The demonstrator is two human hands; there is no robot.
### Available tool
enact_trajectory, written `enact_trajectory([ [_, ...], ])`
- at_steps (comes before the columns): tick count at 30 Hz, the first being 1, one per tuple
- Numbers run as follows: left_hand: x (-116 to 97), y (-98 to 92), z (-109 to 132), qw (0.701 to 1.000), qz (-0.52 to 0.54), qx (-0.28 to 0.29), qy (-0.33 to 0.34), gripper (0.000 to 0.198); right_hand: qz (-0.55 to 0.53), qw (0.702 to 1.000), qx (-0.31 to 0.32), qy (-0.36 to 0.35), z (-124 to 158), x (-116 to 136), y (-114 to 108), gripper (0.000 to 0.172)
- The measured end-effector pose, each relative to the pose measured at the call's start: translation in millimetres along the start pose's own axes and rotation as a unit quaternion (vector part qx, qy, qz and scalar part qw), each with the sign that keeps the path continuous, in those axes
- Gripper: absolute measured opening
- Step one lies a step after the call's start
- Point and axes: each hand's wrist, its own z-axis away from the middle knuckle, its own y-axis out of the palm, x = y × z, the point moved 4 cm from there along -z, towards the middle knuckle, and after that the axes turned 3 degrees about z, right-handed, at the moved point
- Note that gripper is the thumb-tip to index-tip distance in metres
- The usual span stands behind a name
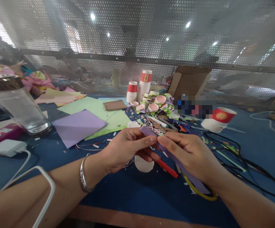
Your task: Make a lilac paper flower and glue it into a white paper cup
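Note:
Both hands meet at the middle of a blue table (132,193), pinching one purple paper strip (148,131). My left hand (125,148), with a silver bracelet on its wrist, grips the strip's upper end between thumb and fingers. My right hand (187,153) holds the strip lower down, and the rest of it runs under the palm toward the wrist. Below the hands lie a white paper disc (143,164), a red pen (168,169) and a yellow ring (199,191).
Purple paper (77,126) and green paper (104,115) lie left of centre. A glass jar (20,106) and a white charger (7,148) with cable stand at the left. Red-and-white paper cups (142,85), a cup craft (157,104), a tipped cup (219,118), black cables (246,167) and paper scraps fill the back and right.

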Motion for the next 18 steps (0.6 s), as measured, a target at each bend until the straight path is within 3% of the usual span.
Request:
enact_trajectory([
  [14, -0.9, -0.4, -1.6, 1.000, -0.019, -0.007, -0.007, 0.024, -0.021, 1.000, -0.002, 0.011, -2.7, -2.3, 1.2, 0.049],
  [18, 3.2, 4.8, -1.6, 0.998, -0.041, 0.027, -0.026, 0.024, -0.046, 0.999, 0.013, 0.009, -3.9, 0.0, 3.3, 0.045],
])
